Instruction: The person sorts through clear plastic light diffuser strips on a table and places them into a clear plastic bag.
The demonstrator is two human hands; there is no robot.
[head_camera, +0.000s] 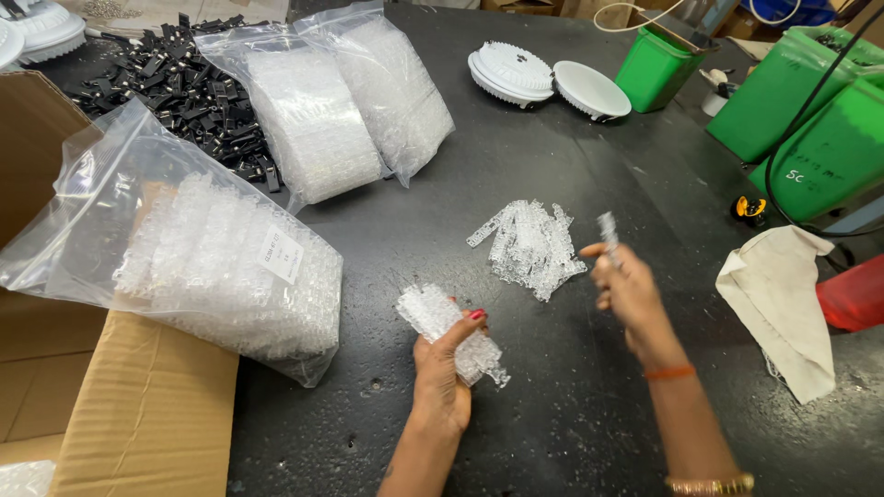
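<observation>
Dark desk (pixel 571 405) lies under our hands. Our left hand (pixel 440 373) has its fingers wrapped around a stack of clear plastic strips (pixel 451 331). Our right hand (pixel 626 287) pinches one clear strip (pixel 608 230), held up above the desk. Near them lies a loose pile of strips (pixel 529 247). Three clear bags (pixel 212 253) are full of strips. Green bins (pixel 810 120) stand far right.

I'm at a workshop assembly bench: a black, scuffed worktable (pixel 571 405) with bulk parts sorted around it. Beyond its far edge sit green bins (pixel 810 120); on it lie clear bags of transparent plastic strips (pixel 322 110), a heap of small black clips (pixel 184 92) (hundreds, loose) and white round lamp housings (pixel 516 74). Cardboard boxes (pixel 138 414) flank its left side.
</observation>
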